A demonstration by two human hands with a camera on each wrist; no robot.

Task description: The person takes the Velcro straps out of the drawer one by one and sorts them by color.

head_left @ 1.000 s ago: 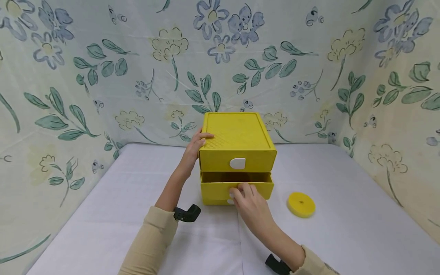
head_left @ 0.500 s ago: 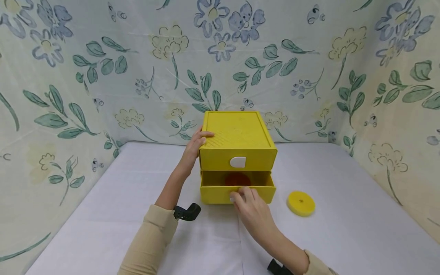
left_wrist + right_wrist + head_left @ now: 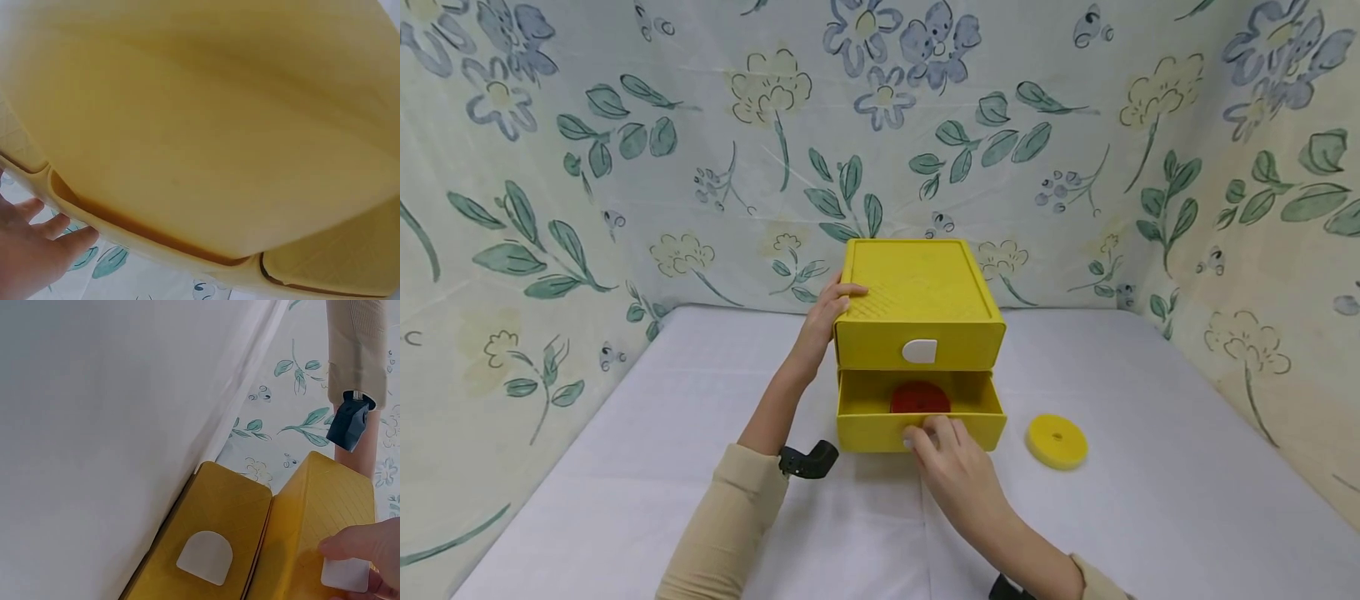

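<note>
A yellow two-drawer storage box (image 3: 917, 283) stands on the table, its upper drawer closed, with a white tab (image 3: 919, 351) on the front. The lower drawer (image 3: 872, 432) is pulled out, and a round red object (image 3: 921, 397) lies inside it. My right hand (image 3: 958, 475) pinches the lower drawer's handle, a white tab (image 3: 345, 575) partly covered by fingers in the right wrist view. My left hand (image 3: 822, 321) rests against the box's left side, a finger over the top edge. In the left wrist view, its fingers (image 3: 78, 240) lie along the box's edge.
To the right of the box, a thick yellow disc (image 3: 1057, 442) with a small centre hole lies on the white tablecloth (image 3: 700, 433). Floral fabric (image 3: 880, 150) hangs behind and at both sides. A black wrist camera (image 3: 808, 460) sits on the left forearm.
The lower drawer has slid out toward me with my right hand on its tab, bringing the red object into view. My left hand has kept its place on the box.
</note>
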